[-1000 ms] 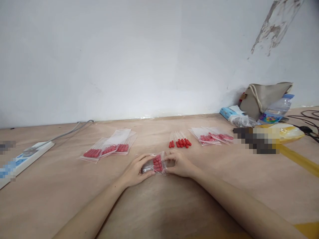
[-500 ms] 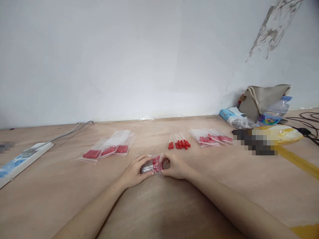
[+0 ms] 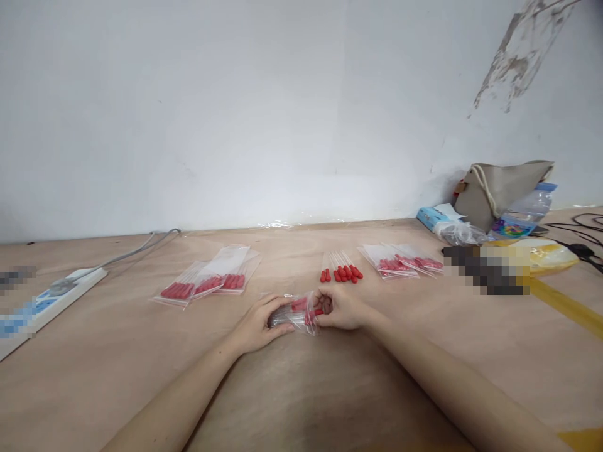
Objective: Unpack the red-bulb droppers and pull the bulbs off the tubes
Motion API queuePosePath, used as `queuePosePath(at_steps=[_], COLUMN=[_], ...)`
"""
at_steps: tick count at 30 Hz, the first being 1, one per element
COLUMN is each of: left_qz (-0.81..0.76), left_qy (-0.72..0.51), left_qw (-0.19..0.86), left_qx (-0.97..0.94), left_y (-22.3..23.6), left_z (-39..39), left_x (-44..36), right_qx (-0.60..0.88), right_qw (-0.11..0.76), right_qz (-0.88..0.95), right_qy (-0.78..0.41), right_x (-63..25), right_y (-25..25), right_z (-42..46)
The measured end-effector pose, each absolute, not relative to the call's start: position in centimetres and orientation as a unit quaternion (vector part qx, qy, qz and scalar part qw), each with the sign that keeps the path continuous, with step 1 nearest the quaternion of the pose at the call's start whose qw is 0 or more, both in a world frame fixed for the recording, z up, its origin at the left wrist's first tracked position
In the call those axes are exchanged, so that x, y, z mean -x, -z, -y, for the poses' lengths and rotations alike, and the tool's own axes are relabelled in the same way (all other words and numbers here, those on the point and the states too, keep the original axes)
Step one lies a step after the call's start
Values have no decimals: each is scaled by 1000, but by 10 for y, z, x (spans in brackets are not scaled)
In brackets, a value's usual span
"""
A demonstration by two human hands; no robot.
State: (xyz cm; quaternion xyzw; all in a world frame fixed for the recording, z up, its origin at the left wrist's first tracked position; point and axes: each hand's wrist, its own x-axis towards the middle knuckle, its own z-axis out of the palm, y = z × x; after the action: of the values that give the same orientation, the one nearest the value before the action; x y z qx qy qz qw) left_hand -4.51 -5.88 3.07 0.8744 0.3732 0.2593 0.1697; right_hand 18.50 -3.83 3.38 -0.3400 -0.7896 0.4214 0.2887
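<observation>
Clear zip bag (image 3: 309,328) with red-bulbed droppers (image 3: 298,305) lies on the wooden tabletop (image 3: 117,351), between the hands, about mid-width, well in from the far edge along the wall (image 3: 254,125). Left hand (image 3: 264,323) curls round the bag's left end, thumb on near side, fingers on far side, holding film and clear stems together. Right hand (image 3: 343,307) is at the bag's right end, thumb and fingers narrow around a red bulb; can't tell if bulb or film is actually gripped. Looks light overall. Film likely thin, floppy, slippery, quick to crease; stems probably stiff, apt to slide over each other, maybe breakable, material unclear. Bulbs look soft, grippier. Best hold: bulb for one dropper, stem bundle for the lot, bag by its side edges, light squeeze. Loose droppers (image 3: 346,273) lie beyond the right hand, nearer the far edge, bulbs facing near side. Filled bags (image 3: 207,284) overlap toward the tabletop's left edge, more bags (image 3: 396,262) toward its far right corner
</observation>
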Motion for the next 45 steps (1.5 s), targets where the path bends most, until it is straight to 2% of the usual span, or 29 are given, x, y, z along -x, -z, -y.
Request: queuePosePath(at_steps=[7, 14, 19, 22, 26, 29, 32, 36, 40, 45], left_qz=[-372, -389, -390, -387, -384, -384, -380, -380, -382, -386], left_qy=[-263, -259, -257, -260, -260, -262, -260, -258, -264, -260], left_qw=[169, 166, 167, 163, 157, 162, 165, 161, 156, 157], left_qx=[-874, -868, -868, -869, -872, -871, -872, -873, -872, -871], left_y=[-30, -30, -31, -32, -32, -32, -31, -30, -29, -31], left_z=[58, 58, 58, 58, 59, 59, 58, 57, 57, 58], left_x=[45, 46, 45, 45, 45, 45, 45, 45, 45, 44], right_qx=[323, 347, 366, 415, 440, 460, 479, 452, 448, 475], right_qw=[266, 272, 350, 418, 550, 582, 563, 495, 425, 379], right_qz=[819, 751, 675, 634, 556, 555, 624, 738, 786, 794], right_qy=[-394, -491, -537, -502, -441, -376, -254, -76, -29, 28], right_x=[-195, -216, -254, -277, -283, -264, -238, -216, -211, -211], right_y=[-32, -47, -69, -76, -75, -65, -49, -30, -20, -16], right_z=[35, 26, 8, -3, -11, -12, -11, -7, -9, -11])
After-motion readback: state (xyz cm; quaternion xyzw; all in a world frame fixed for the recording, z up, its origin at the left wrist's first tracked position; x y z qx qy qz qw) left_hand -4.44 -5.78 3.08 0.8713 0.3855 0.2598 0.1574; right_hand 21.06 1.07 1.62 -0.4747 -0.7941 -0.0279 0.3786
